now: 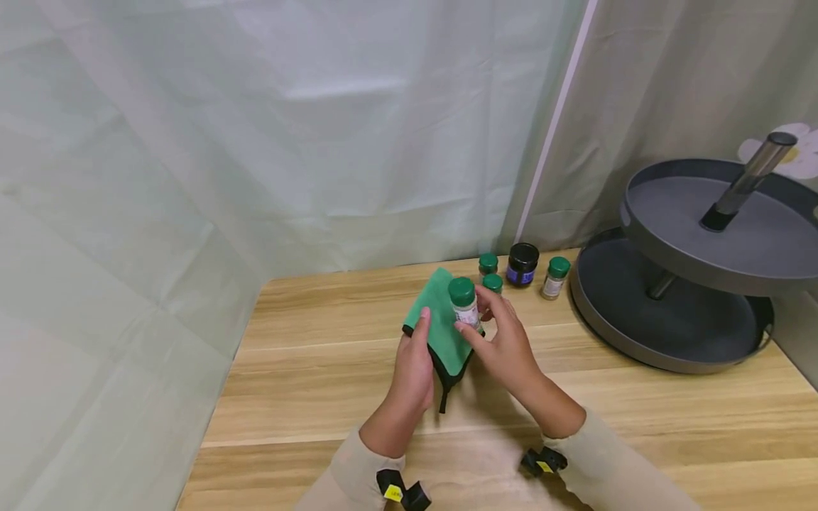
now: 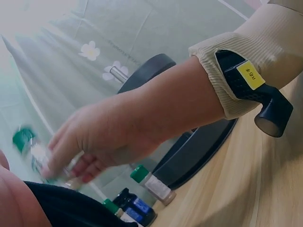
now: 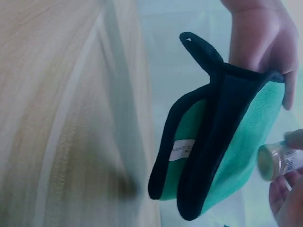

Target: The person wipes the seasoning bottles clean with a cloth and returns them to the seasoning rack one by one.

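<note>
My left hand [image 1: 411, 370] holds a folded green cloth [image 1: 439, 323] with black edging and a hanging loop, the thumb on top. Between the thumb and fingers of my right hand [image 1: 511, 349] is a small spice jar [image 1: 462, 292] with a green lid and a white label. The jar is upright, just over the cloth in the head view. In the right wrist view, the clear base of the jar [image 3: 269, 163] is beside the cloth [image 3: 246, 142], and a small tag shows inside the fold. The left wrist view shows the jar [image 2: 24, 138] blurred.
Behind the hands stand two green-lidded jars [image 1: 488, 263], a dark jar [image 1: 522, 265] with a blue label, and another green-lidded jar [image 1: 554, 279]. A grey two-tier round tray [image 1: 671, 363] stands at the right. A pale curtain [image 1: 383, 177] hangs along the table's back edge.
</note>
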A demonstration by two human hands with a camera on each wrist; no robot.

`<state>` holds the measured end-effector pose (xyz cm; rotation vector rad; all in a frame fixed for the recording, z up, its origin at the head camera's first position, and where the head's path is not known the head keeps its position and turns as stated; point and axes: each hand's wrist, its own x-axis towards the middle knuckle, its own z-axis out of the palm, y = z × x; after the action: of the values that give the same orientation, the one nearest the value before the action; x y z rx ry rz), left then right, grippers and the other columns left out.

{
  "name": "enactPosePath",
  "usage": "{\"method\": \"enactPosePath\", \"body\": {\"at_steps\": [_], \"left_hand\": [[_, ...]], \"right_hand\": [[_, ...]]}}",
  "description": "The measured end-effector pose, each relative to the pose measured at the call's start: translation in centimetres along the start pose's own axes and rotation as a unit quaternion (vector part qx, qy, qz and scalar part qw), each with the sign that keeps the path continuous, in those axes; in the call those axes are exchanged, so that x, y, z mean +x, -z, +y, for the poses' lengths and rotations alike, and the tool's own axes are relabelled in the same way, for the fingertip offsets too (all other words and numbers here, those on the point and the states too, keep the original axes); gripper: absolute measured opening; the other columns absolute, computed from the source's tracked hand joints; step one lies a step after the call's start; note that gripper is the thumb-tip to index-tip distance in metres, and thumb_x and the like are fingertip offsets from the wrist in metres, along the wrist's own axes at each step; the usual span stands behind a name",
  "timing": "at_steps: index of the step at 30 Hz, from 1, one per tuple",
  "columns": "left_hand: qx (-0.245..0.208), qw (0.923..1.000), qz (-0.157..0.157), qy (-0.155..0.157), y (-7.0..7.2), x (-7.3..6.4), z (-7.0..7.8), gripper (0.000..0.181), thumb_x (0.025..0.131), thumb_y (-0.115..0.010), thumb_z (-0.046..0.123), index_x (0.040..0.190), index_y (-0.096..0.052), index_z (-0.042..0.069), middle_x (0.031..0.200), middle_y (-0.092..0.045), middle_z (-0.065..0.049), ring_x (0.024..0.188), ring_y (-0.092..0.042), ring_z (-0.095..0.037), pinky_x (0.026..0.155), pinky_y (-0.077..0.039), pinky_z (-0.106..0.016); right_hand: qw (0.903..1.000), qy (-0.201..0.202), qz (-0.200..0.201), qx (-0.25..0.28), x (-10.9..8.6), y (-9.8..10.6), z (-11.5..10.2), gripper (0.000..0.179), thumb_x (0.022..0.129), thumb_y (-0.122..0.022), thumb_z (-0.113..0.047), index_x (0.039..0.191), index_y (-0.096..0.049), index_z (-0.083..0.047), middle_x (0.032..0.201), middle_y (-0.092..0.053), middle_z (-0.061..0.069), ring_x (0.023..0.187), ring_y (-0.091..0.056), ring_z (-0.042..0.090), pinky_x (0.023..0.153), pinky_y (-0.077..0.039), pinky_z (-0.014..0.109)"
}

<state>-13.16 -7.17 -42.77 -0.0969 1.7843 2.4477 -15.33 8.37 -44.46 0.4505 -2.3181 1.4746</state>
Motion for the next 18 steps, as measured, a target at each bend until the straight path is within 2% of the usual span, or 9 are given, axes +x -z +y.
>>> {"method": "enactPosePath", "body": {"at_steps": [4, 8, 11, 13, 18], "left_hand": [[-0.003, 0.9998, -0.004, 0.017, 0.09, -0.09, 0.01, 0.062, 0.105, -0.04, 0.056, 0.154, -0.039, 0.016, 0.158, -0.042, -0.002, 0.147, -0.037, -0.019, 0.124, -0.029, -0.043], [-0.024, 0.999, -0.019, 0.033, 0.08, -0.27, 0.21, 0.061, 0.105, -0.043, 0.056, 0.152, -0.042, 0.018, 0.156, -0.046, 0.0, 0.144, -0.042, -0.017, 0.122, -0.033, -0.042], [-0.048, 0.9979, -0.022, 0.037, 0.0, -0.4, 0.46, 0.055, 0.105, -0.047, 0.048, 0.15, -0.045, 0.016, 0.152, -0.05, -0.001, 0.14, -0.047, -0.016, 0.119, -0.039, -0.038], [-0.058, 0.9975, -0.021, 0.033, -0.12, -0.43, 0.62, 0.052, 0.104, -0.052, 0.041, 0.148, -0.046, 0.014, 0.15, -0.052, -0.003, 0.137, -0.05, -0.014, 0.116, -0.042, -0.035], [-0.062, 0.9977, -0.014, 0.026, -0.16, -0.27, 0.76, 0.047, 0.102, -0.056, 0.029, 0.145, -0.05, 0.01, 0.146, -0.057, -0.006, 0.132, -0.056, -0.013, 0.11, -0.048, -0.031]], "right_hand": [[0.9991, 0.008, 0.018, 0.039, -0.02, 0.1, -0.32, 0.053, 0.087, -0.08, -0.008, 0.135, -0.057, -0.01, 0.127, -0.063, 0.007, 0.114, -0.06, 0.018, 0.097, -0.052, 0.038], [0.9956, 0.004, 0.01, 0.093, -0.12, -0.13, -0.43, 0.049, 0.088, -0.077, -0.005, 0.133, -0.056, -0.01, 0.134, -0.064, 0.005, 0.125, -0.059, 0.018, 0.104, -0.048, 0.025], [0.9904, 0.007, 0.002, 0.138, -0.28, -0.36, -0.43, 0.049, 0.09, -0.074, -0.002, 0.134, -0.055, -0.01, 0.136, -0.064, 0.006, 0.128, -0.058, 0.017, 0.104, -0.047, 0.018], [0.9867, 0.015, -0.002, 0.162, -0.39, -0.51, -0.4, 0.048, 0.091, -0.073, 0.0, 0.134, -0.054, -0.008, 0.137, -0.064, 0.009, 0.128, -0.058, 0.015, 0.103, -0.048, 0.018], [0.9841, 0.015, -0.015, 0.177, -0.44, -0.6, -0.47, 0.045, 0.092, -0.071, 0.001, 0.132, -0.052, -0.005, 0.133, -0.065, 0.012, 0.121, -0.061, 0.008, 0.099, -0.051, 0.019]]}}
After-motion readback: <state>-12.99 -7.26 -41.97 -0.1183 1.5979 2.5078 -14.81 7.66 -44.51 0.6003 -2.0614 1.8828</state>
